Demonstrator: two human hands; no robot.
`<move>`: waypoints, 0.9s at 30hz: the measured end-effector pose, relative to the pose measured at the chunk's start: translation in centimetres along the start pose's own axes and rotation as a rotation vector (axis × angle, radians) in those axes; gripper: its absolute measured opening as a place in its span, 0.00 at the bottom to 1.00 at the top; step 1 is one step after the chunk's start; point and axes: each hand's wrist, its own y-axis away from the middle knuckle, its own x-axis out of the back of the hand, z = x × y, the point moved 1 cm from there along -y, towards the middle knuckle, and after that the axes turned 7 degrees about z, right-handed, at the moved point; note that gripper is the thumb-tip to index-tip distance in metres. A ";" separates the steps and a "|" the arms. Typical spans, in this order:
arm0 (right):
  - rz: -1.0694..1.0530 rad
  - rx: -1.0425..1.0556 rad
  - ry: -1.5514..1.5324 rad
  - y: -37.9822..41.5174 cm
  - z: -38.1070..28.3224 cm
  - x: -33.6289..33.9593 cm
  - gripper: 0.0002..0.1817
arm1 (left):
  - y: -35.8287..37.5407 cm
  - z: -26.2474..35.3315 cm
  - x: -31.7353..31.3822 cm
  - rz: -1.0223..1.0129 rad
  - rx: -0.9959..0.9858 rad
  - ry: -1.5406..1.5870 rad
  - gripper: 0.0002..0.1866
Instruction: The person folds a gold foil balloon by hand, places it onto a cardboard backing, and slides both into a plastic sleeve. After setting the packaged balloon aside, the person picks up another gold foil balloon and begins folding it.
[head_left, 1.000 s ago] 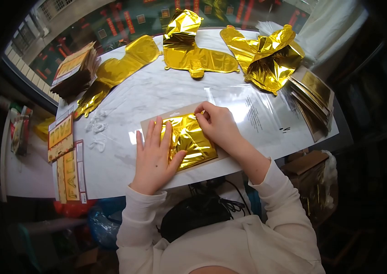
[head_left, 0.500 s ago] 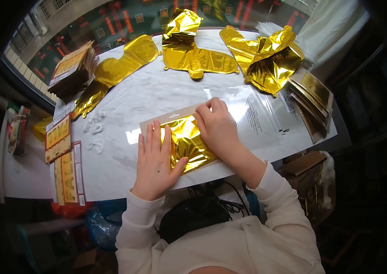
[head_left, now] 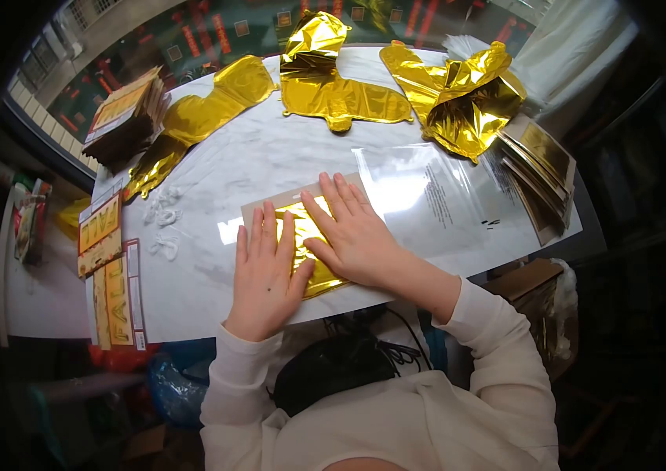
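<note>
A flat piece of folded gold foil (head_left: 313, 271) lies on a grey-brown card (head_left: 279, 196) near the front edge of the table. My left hand (head_left: 264, 271) rests on its left side, fingers extended and palm down. Across the right part of the foil and card, my right hand (head_left: 355, 239) lies flat with its fingers stretched out. Neither hand grips anything. The hands cover both sides of the card. Just to the right is a clear plastic sheet (head_left: 419, 196) with small printed text.
Gold foil pieces lie along the table's (head_left: 215, 177) far side: left (head_left: 207, 118), middle (head_left: 348, 102) and right (head_left: 466, 118). Card stacks stand at the back left (head_left: 125, 114) and right edge (head_left: 537, 180). Printed packs (head_left: 119, 302) and white strings (head_left: 164, 216) lie at left.
My right hand has gone from bent, gathered fingers at the foil's upper right to lying flat with fingers spread, a little further left. My left hand has barely moved.
</note>
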 end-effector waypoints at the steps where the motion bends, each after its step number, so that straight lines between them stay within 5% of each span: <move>1: -0.002 -0.001 -0.001 0.1 -0.1 0.0 0.39 | 0.0 0.0 -0.1 -0.021 0.022 -0.008 0.39; 6: 0.000 -0.025 0.016 0.1 -0.3 0.0 0.39 | 0.1 -0.8 0.1 0.013 0.046 0.007 0.35; 8: -0.006 -0.027 0.018 0.0 -0.3 0.1 0.39 | 0.5 -2.0 1.0 0.252 0.161 0.512 0.30; 12: -0.004 -0.041 0.007 0.0 -0.4 0.2 0.39 | 2.2 -1.3 5.1 0.293 0.030 0.439 0.25; 27: 0.003 -0.036 0.001 0.2 -0.1 -0.1 0.40 | 2.3 0.7 3.5 0.270 -0.459 0.037 0.13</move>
